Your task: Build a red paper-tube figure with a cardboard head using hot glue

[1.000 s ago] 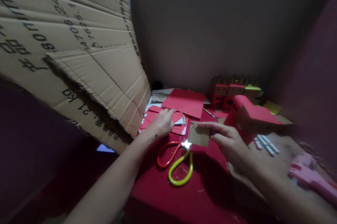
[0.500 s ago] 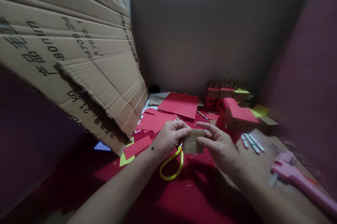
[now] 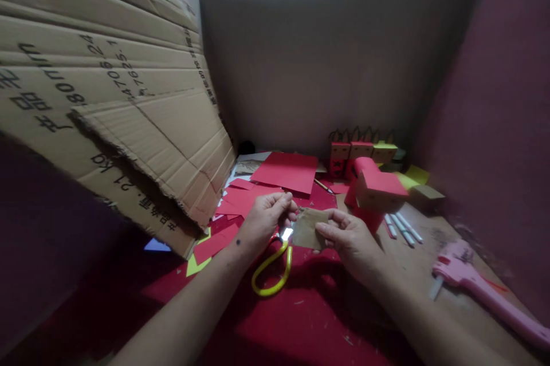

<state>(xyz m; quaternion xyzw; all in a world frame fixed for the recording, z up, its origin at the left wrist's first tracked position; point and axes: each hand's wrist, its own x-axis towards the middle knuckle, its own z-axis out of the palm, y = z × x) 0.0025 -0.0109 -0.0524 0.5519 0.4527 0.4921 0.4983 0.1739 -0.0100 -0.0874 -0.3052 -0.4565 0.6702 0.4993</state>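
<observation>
My right hand [image 3: 350,238] pinches a small square piece of brown cardboard [image 3: 307,229] at its right edge, thumb in front. Just left of that piece, my left hand [image 3: 272,211] is closed, thumb against its curled fingers; whatever they may hold is too small to make out. A slight gap separates it from the cardboard's edge. Below my hands lie scissors [image 3: 272,290] with a yellow handle loop, their blades partly hidden by my left hand.
A large cardboard sheet [image 3: 163,125] leans at left. Red paper [image 3: 286,171] lies behind my hands. On the right are red-and-brown paper figures [image 3: 382,191], white pens [image 3: 404,229] and a pink glue gun [image 3: 476,283]. Several small box figures [image 3: 361,151] stand at the back.
My left hand has come off the cardboard piece and moved slightly left. My right hand keeps hold of the piece, now tilted. The view has shifted a little.
</observation>
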